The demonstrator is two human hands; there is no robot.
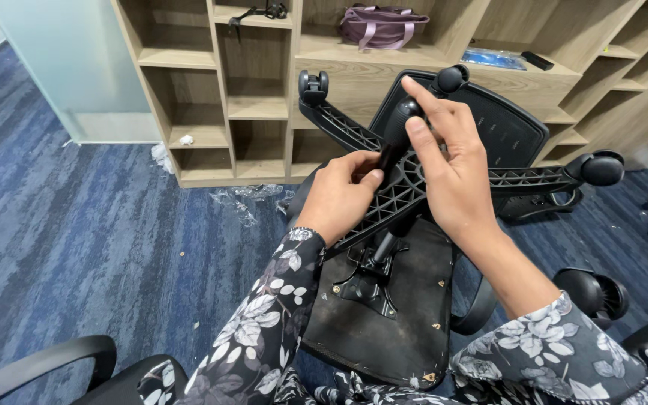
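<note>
Office chair flipped upside down on the blue carpet (76,225), seat underside (406,315) facing up, black mounting plate (369,277) bolted at its centre.

Star base (414,187) sits on the gas-lift column (388,244), which rises from that plate. Base is tilted, ribbed underside toward camera. Three castors visible on the spokes: upper left (313,86), top centre (451,77), right (601,169).

Left hand (339,195): fingers curled closed around the base hub on its left side, thumb pressed near the centre.

Right hand (451,165): partly closed, wrapped around the black cylinder end (403,120) poking up through the hub, index finger stretched along its top, remaining fingers laid over the spoke ribs.

Both sleeves floral black and white.

Backrest (504,124) lies behind the base, against the wooden shelf unit (256,97). One armrest (478,307) curves out at the seat's right edge. Purple bag (380,22) in an upper shelf compartment, blue packet (493,58) and a black flat object on the ledge to its right. Crumpled clear plastic (245,199) on the carpet at the shelf foot. Another chair's armrest (39,364) at bottom left, one more castor (594,292) at lower right.
</note>
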